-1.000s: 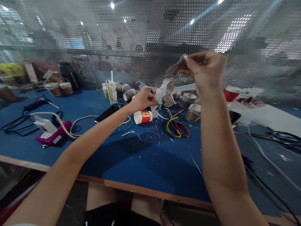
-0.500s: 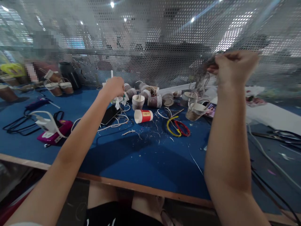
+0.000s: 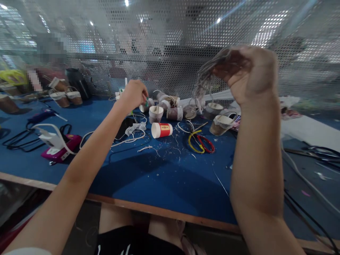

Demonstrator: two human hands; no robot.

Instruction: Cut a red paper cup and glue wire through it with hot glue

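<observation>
Paper cup [image 3: 162, 130], red and white, lies on its side at centre frame, mouth to the left, and just behind it a grey-wrapped cup [image 3: 156, 115] stands upright, contents too small to read. Right of centre, a string-handled cup [image 3: 220, 125] tilts! Upper middle now: the left hand [image 3: 135, 94] pinches a small teal piece [image 3: 146, 102], while upper right, the right hand [image 3: 249, 72], fingers curled, holds grey strands [image 3: 205, 76] trailing down leftward. And the change: that crumpled white scrap [image 3: 135, 128], at the left hand half a second ago, now lies by the white cable [image 3: 145, 133], left of centre. Between the forearms, blue tabletop [image 3: 170, 180] runs to its wooden edge [image 3: 159, 210], lower middle; a perforated screen [image 3: 170, 39] bounds the rear.
</observation>
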